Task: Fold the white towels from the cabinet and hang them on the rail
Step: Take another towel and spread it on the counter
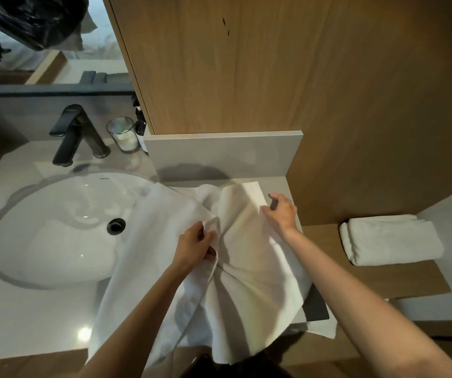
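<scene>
– Towel (246,282): where is it laid?
– It is spread on the counter (15,309) at 3 o'clock of the sink (55,236). One part is draped over the basin's rim, and the near end is hung off the counter's front at 6 o'clock.
– How is it held?
– A hem is pinched between thumb and fingers of the left hand (195,246) at the middle crease. The right hand (280,214) is set on the flap's outer edge, at 2 o'clock of the pinch. Whether cloth is clamped there cannot be told.
– On what is the next fold turned?
– The long axis is run from 12 to 6, and the loose bulk is gathered at 7 o'clock of the pinch. The crease is nearer the left hand, so the flap would probably be carried toward 9 o'clock by the right hand.
</scene>
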Demonstrator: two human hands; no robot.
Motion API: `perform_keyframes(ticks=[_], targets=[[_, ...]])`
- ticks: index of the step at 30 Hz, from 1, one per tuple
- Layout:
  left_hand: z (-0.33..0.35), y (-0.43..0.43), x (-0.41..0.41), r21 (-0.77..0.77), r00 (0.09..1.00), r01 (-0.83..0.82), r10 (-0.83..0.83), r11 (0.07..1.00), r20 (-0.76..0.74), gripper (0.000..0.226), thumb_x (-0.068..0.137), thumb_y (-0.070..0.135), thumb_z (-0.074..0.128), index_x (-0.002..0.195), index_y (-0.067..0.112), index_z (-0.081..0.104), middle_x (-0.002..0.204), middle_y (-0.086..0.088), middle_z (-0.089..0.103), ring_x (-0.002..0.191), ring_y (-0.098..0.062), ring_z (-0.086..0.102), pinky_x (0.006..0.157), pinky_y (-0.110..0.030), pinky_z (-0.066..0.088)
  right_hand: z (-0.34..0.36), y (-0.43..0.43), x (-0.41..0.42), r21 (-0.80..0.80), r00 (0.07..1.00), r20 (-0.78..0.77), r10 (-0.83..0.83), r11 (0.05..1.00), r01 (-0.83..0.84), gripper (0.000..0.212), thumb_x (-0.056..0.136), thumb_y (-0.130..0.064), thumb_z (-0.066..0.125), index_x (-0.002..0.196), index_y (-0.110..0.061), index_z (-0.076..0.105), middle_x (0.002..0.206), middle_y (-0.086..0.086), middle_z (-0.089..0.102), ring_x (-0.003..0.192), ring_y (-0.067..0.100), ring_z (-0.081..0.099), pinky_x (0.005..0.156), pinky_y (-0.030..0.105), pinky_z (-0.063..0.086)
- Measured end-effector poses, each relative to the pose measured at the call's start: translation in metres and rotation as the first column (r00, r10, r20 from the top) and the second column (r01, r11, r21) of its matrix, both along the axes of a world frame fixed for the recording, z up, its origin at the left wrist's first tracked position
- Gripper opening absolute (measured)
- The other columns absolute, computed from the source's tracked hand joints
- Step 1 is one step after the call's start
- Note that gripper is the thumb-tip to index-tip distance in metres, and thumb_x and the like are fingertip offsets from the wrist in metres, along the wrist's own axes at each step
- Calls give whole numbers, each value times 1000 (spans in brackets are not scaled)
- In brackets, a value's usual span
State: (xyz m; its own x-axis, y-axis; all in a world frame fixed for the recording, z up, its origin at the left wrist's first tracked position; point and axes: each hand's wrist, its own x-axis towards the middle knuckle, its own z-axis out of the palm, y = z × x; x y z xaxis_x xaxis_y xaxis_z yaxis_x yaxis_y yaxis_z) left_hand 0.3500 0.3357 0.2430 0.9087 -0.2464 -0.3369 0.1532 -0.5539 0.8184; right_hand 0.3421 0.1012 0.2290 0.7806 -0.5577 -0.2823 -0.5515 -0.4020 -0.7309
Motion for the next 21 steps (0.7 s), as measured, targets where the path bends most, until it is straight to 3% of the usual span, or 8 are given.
perform_keyframes(ticks=[2,4,8,11,12,14,17,21], targets=[[-1,1,0,-5,1000,-5,5,1000,-7,30,93,24,57,74,8,42,70,-11,54,63,-31,67,62,-35,51,2,2,12,29,1000,-6,14,999,-14,52,89,-23,62,137,-12,47,129,13,50,124,34,38,100,34,31],[-2,1,-1,-5,1000,-6,5,1000,-6,32,93,25,56,76,2,43,71,-10,54,62,-28,64,64,-37,51,5,5,21,40,997,13,72,997,-72,55,88,-26,64,137,-15,44,131,10,49,124,33,37,95,37,34],[-4,1,-2,-12,1000,-11,11,1000,-2,35,95,25,55,84,-7,46,71,-13,56,58,-19,63,64,-35,52,5,14,29,233,997,47,56,970,-66,60,88,-36,68,138,-17,40,124,5,49,121,25,38,93,36,40],[-2,0,-3,-25,999,-29,28,999,-15,34,96,27,54,89,-7,51,80,-19,62,61,-15,62,59,-24,50,16,21,23,140,979,205,17,989,-46,31,92,-40,63,105,-12,57,94,3,61,90,21,57,78,39,48],[0,0,-5,-34,999,-45,45,998,-12,34,96,27,54,88,-6,52,79,-17,62,60,-12,59,56,-19,47,22,24,19,117,964,265,7,992,-39,23,95,-35,59,90,-13,57,80,-1,57,74,15,54,69,35,44],[5,-1,-10,-63,995,-100,101,993,13,35,95,27,54,82,-5,51,71,-11,56,59,-11,52,52,-13,43,38,29,6,39,932,362,29,998,-46,31,98,-28,54,70,-19,46,61,-7,43,56,9,39,59,30,34],[20,-1,-22,-188,984,-137,155,973,88,31,96,29,56,82,1,57,71,2,61,61,-10,62,60,-20,55,64,39,-22,-141,905,411,112,988,-59,37,96,-29,56,64,-22,40,52,-5,34,50,13,31,53,30,27],[52,3,-35,-334,955,-150,224,931,196,17,94,28,62,103,14,63,97,8,68,65,-11,69,63,-31,60,84,61,-57,-205,873,464,148,977,-57,31,94,-37,61,71,-15,61,53,3,51,46,22,45,51,33,38]])
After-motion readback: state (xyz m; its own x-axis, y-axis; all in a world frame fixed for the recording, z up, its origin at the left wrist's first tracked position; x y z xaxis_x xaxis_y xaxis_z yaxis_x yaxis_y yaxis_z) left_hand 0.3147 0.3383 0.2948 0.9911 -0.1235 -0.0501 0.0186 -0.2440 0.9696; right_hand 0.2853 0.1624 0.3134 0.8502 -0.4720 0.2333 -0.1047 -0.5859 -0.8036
